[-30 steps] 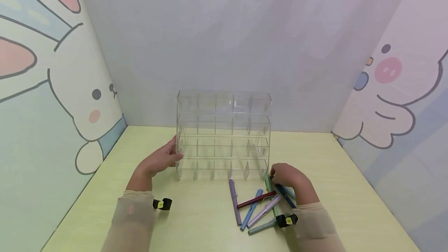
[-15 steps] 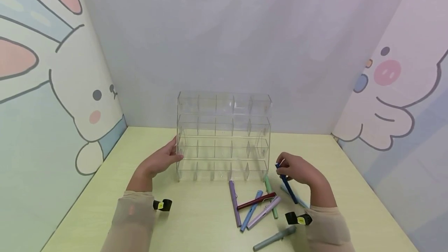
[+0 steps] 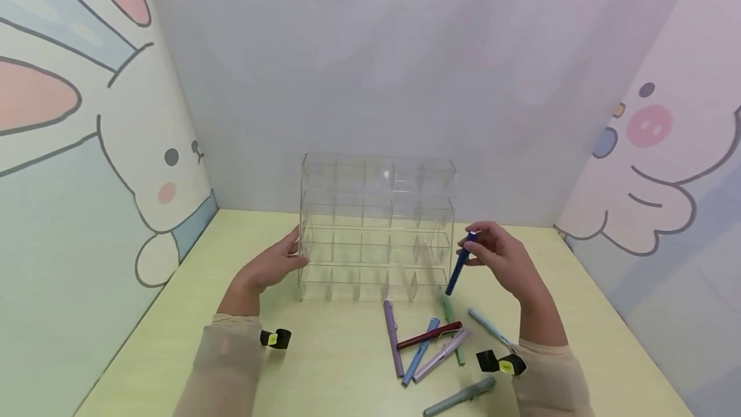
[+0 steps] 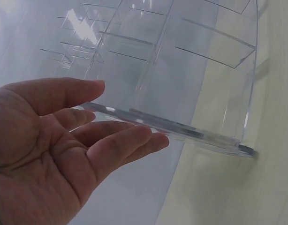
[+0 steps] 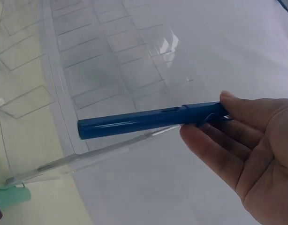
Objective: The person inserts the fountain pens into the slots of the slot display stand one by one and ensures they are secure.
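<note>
1. A person's right hand lifts a dark blue pen clear of the table, higher than half a second ago; the pen now tilts beside the rack's right side, out of the scattered pens.
2. Thumb and fingers pinch it near the clip end; the left hand, unmoved, holds the clear rack by its left side panel, apparently steadying it.
3. Left lying: a dark red pen across others, and a gray pen nearer the person.
4. Whether the raised pen touches the rack is unclear; see-through walls blur its compartments. A sleeve meets the pale blue pen's near end, obscuring it.
</note>
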The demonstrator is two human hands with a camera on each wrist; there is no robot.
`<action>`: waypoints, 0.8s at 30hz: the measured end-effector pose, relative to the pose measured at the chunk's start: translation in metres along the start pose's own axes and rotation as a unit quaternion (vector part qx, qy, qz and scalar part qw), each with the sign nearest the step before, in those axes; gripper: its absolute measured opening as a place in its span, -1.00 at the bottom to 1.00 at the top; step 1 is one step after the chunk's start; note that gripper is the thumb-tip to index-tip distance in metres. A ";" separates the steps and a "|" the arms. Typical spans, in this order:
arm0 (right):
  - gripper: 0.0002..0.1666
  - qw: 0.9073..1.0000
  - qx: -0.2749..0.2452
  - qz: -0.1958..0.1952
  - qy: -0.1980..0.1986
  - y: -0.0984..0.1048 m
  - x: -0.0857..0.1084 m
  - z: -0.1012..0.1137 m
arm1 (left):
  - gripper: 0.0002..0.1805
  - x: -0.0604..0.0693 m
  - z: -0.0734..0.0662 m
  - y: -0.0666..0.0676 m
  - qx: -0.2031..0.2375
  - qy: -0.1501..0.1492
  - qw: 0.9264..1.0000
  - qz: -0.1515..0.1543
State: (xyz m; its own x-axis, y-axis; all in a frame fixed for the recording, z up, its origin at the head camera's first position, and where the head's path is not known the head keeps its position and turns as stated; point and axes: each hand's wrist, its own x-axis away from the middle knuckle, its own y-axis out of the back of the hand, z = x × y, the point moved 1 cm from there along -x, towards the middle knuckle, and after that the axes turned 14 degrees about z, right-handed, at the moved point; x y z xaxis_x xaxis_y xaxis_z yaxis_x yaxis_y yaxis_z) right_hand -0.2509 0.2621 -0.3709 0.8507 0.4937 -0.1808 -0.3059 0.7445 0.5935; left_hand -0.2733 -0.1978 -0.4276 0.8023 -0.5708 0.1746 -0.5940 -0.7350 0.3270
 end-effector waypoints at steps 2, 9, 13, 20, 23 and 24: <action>-0.59 1.000 -0.018 -0.016 0.018 0.001 -0.007 0.003 | -0.08 -0.001 0.000 0.000 0.004 0.004 1.000 -0.003; -0.61 0.990 -0.098 -0.066 0.074 0.006 -0.036 0.016 | -0.08 -0.002 -0.001 -0.001 0.002 0.003 1.000 -0.001; -0.59 0.983 -0.135 -0.089 0.092 0.010 -0.053 0.024 | -0.09 -0.003 0.000 -0.001 -0.003 -0.004 1.000 -0.001; -0.57 0.976 -0.157 -0.113 0.104 0.018 -0.084 0.046 | -0.09 -0.003 0.001 -0.001 0.002 -0.012 1.000 0.001; -0.57 0.971 -0.170 -0.120 0.117 0.021 -0.098 0.058 | -0.09 -0.003 0.001 -0.002 0.000 -0.013 1.000 0.001; -0.57 0.969 -0.175 -0.122 0.120 0.022 -0.103 0.062 | -0.09 -0.003 0.000 -0.002 0.000 -0.014 1.000 0.000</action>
State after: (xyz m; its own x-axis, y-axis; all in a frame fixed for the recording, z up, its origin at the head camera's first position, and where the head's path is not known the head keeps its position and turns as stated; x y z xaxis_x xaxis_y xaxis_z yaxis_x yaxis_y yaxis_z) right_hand -0.3184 0.1999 -0.2903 0.8045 0.3424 -0.4854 -0.2703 0.9387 0.2141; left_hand -0.2748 -0.1947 -0.4292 0.8000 -0.5811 0.1496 -0.5946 -0.7342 0.3276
